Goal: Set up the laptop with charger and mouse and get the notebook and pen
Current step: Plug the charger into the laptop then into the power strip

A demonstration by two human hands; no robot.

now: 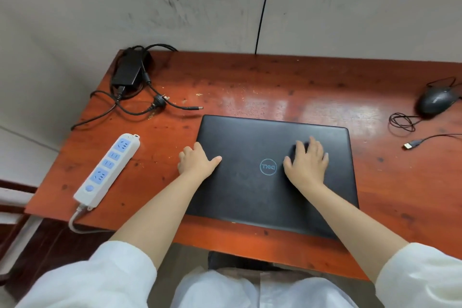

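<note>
A closed black laptop (252,197) lies flat in the middle of the red-brown wooden desk (250,87). My left hand (197,161) rests at its left edge, thumb on the lid and fingers curled over the side. Flat on the lid, to the right of the round logo, lies my right hand (307,164) with fingers spread. The black charger brick (127,71) with tangled cables sits at the far left corner; its wall plug (160,100) and barrel tip (198,108) lie loose. A black wired mouse (436,101) sits far right, its USB plug (410,145) free. No notebook or pen is in view.
A white power strip (107,170) with blue sockets lies on the desk's left side, its cord dropping over the front edge. A grey wall stands behind the desk, with a black cable (265,7) running down it. White sleeves and lap fill the bottom.
</note>
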